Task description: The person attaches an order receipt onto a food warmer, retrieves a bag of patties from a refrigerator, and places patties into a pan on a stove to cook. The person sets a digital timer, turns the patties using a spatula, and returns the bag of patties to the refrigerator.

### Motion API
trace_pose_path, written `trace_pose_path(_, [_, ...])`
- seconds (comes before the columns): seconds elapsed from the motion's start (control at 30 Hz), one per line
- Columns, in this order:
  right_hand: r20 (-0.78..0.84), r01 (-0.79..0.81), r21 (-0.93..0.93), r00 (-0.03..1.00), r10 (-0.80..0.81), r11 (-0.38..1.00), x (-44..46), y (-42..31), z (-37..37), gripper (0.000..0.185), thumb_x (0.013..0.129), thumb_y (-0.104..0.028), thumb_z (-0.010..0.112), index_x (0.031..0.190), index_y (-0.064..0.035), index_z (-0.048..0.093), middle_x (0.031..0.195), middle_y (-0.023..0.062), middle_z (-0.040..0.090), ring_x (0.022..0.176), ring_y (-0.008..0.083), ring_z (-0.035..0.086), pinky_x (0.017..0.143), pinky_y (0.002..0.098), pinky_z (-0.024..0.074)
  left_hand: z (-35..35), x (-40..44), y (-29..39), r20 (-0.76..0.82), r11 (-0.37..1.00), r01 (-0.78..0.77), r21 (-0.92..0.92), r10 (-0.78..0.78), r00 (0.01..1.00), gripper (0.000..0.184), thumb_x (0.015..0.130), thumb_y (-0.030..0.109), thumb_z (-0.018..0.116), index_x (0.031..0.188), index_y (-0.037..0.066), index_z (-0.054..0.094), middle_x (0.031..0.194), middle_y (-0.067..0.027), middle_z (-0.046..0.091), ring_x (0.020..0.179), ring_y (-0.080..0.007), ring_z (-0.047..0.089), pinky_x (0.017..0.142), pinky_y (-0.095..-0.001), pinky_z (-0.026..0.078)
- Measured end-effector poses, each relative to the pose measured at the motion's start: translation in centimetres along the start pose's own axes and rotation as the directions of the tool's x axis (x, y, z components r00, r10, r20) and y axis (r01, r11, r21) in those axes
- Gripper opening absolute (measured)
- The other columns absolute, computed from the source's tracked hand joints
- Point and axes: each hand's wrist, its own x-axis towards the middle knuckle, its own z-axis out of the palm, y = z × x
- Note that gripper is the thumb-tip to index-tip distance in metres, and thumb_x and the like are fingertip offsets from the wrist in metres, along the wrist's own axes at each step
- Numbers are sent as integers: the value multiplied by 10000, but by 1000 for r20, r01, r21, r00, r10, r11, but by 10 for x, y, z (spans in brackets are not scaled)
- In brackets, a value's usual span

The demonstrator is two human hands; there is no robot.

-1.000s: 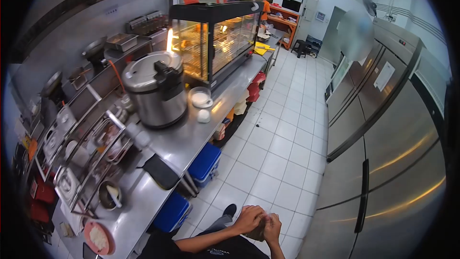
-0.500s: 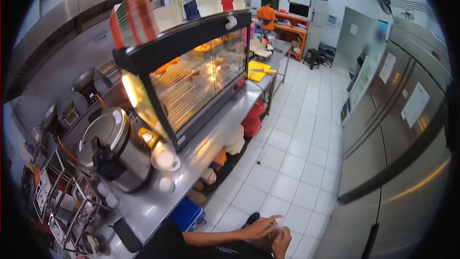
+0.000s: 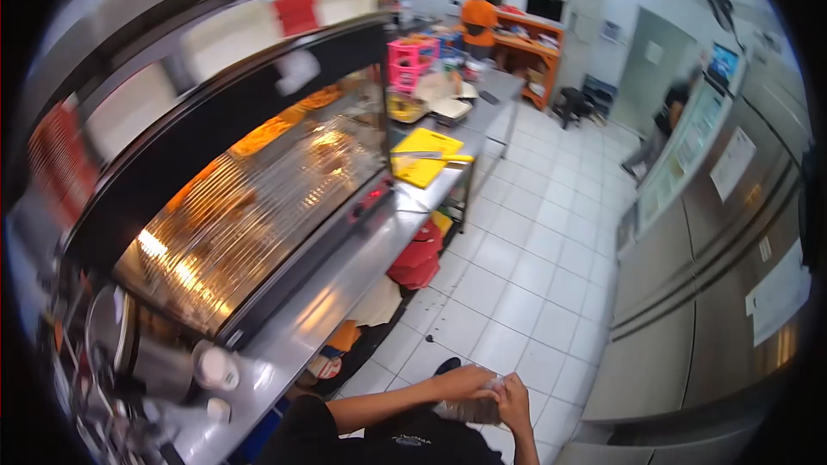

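Observation:
In front of my dark shirt, my left hand [image 3: 469,383] and my right hand [image 3: 514,398] meet, with fingers pinched at the gathered top of a clear plastic bag [image 3: 472,412]. The bag hangs just below the fingers, partly hidden by my left wrist. Its contents look brownish, but I cannot make out what they are. Both hands are over the tiled floor, apart from the steel counter to the left.
A lit glass food warmer [image 3: 250,198] stands on the steel counter [image 3: 301,314]. Further along lies a yellow cutting board [image 3: 422,158] with a knife. Steel refrigerators [image 3: 663,319] line the right. A person in orange [image 3: 479,21] stands at the back; another [image 3: 668,112] is by the glass-door fridge.
My view has moved forward along the counter, so the warmer looks nearer. My left fingers have drawn in towards my right hand at the bag's top. A person by the fridge shows more fully.

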Motion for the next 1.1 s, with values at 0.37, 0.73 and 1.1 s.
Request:
trace_pose_path(0.37, [-162, -181, 510, 940, 300, 841, 220, 169, -154, 218, 947, -225, 564, 1017, -32, 637, 955, 75, 622, 916, 179, 606, 833, 309, 478, -91, 339, -100, 312, 961, -275, 12, 257, 915, 362, 933, 392, 531, 873, 66, 677, 730, -182, 642, 678, -376, 613, 664, -467, 486])
trace_pose_path(0.73, [-943, -592, 144, -324, -71, 793, 367, 343, -675, 617, 857, -364, 670, 1252, 53, 443, 1327, 238, 468, 1277, 359, 430, 1017, 422, 391, -142, 591, -224, -114, 976, -41, 213, 67, 991, 387, 924, 310, 560, 721, -2, 667, 650, -213, 629, 585, -395, 603, 569, -457, 475])
trace_pose_path(1.1, [-755, -651, 136, -556, -347, 746, 418, 348, -711, 344, 740, -144, 742, 951, -20, 500, 967, 158, 521, 934, 321, 525, 867, 417, 406, -161, 866, -279, 167, 990, -90, -108, 108, 980, 397, 958, 282, 515, 853, -64, 678, 708, -214, 665, 669, -345, 672, 630, -398, 508])
